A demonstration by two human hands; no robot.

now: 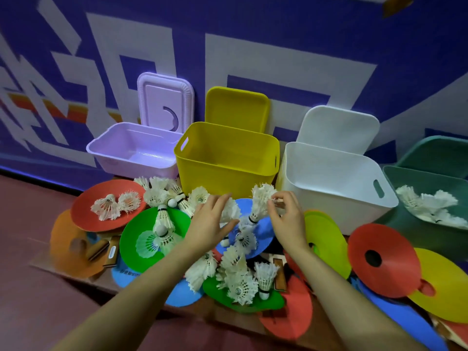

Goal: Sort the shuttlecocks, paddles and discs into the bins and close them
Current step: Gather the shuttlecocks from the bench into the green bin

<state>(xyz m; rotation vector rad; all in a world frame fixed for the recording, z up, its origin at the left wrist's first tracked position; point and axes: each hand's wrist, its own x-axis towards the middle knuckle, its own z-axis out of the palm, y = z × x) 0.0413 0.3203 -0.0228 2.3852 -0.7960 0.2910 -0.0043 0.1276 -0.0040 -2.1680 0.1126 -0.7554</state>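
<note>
Right hand (pixel 286 214), 12 o'clock of pile: pinches shuttlecock (pixel 260 198) by its feathers, likely bound for green bin (pixel 405 178) at 3 o'clock, which holds others. Left hand (pixel 210 221): fingers spread over loose shuttlecocks, gathering.

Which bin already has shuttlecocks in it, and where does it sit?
The green bin, far right of the row in the head view, next to the white bin; white shuttlecocks lie inside it.
</note>
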